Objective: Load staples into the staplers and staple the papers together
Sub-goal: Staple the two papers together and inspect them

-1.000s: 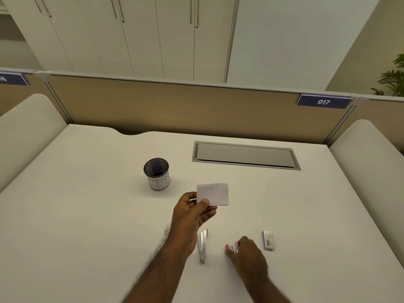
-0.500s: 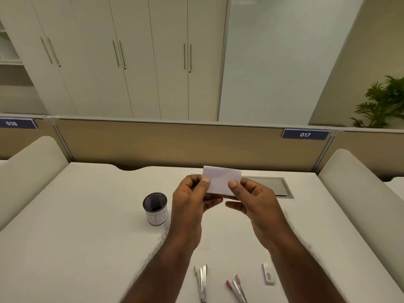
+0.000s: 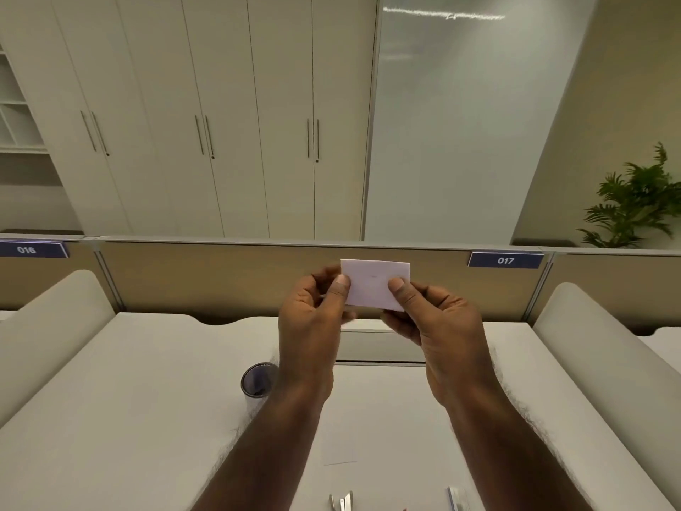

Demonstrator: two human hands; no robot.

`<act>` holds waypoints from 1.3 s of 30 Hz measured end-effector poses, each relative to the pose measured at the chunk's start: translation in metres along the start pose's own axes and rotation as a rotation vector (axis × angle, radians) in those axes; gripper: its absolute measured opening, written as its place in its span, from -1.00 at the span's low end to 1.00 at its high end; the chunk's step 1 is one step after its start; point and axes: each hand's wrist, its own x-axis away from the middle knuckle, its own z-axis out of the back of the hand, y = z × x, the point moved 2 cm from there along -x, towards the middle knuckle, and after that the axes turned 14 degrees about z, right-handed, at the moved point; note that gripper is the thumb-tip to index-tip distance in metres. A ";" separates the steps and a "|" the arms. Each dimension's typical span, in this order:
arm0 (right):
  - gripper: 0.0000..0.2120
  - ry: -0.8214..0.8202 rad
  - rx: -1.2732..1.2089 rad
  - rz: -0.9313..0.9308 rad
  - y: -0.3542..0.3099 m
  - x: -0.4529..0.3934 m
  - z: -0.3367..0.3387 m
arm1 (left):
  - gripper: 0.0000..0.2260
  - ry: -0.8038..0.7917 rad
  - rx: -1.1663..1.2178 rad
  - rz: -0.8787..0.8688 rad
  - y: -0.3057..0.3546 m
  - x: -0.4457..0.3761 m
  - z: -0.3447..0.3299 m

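Observation:
A small white stack of papers point(image 3: 372, 284) is held up in the air in front of the desk partition, with a faint staple mark near its middle. My left hand point(image 3: 313, 319) pinches its left edge and my right hand point(image 3: 435, 326) pinches its right edge, thumbs on the near face. The tip of a silver stapler point(image 3: 342, 502) shows at the bottom edge of the view, lying on the white desk point(image 3: 129, 418). A small white staple box point(image 3: 456, 499) lies to its right, partly cut off.
A dark-rimmed pen cup point(image 3: 256, 381) stands on the desk left of my left forearm. A grey cable hatch point(image 3: 379, 344) lies behind my hands. The tan partition point(image 3: 221, 278) with label 017 point(image 3: 505, 260) bounds the desk at the back; padded side panels flank it.
My right hand left the pink stapler on the desk and joined my left hand on the papers. Both hands lifted the papers higher, and the view tilted up.

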 end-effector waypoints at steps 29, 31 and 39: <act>-0.62 -0.256 0.146 0.072 -0.037 -0.016 -0.016 | -0.95 -0.269 0.066 0.044 0.045 0.012 0.001; -0.63 -0.276 0.144 0.052 -0.039 -0.016 -0.015 | -0.90 -0.271 0.053 0.048 0.044 0.010 0.002; -0.64 -0.325 0.087 0.008 -0.046 -0.018 -0.014 | -0.82 -0.393 0.084 0.094 0.048 0.011 0.003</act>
